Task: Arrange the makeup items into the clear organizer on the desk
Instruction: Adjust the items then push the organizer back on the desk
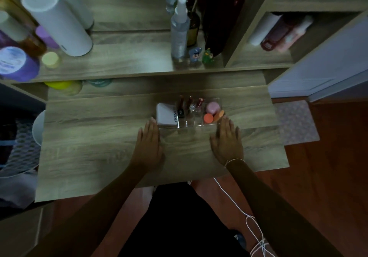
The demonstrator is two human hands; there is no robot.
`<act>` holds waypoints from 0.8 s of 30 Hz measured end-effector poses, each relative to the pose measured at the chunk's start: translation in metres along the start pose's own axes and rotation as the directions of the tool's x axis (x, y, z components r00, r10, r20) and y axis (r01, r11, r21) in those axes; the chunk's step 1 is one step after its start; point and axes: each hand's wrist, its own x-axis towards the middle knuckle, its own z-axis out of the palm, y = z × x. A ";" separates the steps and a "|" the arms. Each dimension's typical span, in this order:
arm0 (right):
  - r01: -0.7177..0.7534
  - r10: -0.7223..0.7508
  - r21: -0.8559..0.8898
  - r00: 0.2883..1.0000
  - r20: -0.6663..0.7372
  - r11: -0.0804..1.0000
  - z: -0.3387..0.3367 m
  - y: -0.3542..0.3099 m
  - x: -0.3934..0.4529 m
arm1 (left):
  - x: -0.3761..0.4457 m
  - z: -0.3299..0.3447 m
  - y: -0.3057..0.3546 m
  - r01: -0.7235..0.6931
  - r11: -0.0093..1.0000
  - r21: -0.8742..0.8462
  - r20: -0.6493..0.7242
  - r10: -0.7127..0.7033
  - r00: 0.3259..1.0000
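Note:
A clear organizer [191, 125] sits on the wooden desk. Inside it lie a white compact [166, 115] at the left, dark red lip tubes [184, 103] standing in the middle slots, and a pink round jar [212, 107], an orange round pot [208, 118] and an orange sponge [219, 115] at the right. My left hand [148, 145] lies flat on the desk, fingertips by the organizer's front left corner. My right hand [227, 141] lies flat with fingertips by its front right corner. Both hands hold nothing.
A raised shelf behind the desk carries a clear spray bottle [180, 30], two small figurines [201, 54], a tall white cylinder [57, 22] and purple jars [16, 63]. A side cubby [278, 32] holds bottles. A white cord [239, 207] hangs by my right arm.

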 end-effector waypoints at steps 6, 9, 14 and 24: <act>-0.022 0.022 0.030 1.000 -0.017 0.999 -0.006 0.032 0.009 | 0.019 0.007 0.030 -0.013 0.999 -0.048 0.007 0.013 1.000; -0.025 0.026 0.046 0.999 -0.026 0.999 -0.009 0.047 0.014 | 0.027 0.008 0.043 -0.020 1.000 0.006 0.017 0.019 1.000; -0.032 0.035 0.071 0.999 -0.030 0.997 -0.015 0.068 0.022 | 0.038 0.005 0.063 -0.054 0.998 0.026 0.034 0.053 0.998; -0.053 0.056 0.072 0.997 -0.048 0.996 -0.025 0.087 0.040 | 0.063 0.001 0.087 -0.064 0.993 0.098 0.032 0.061 0.998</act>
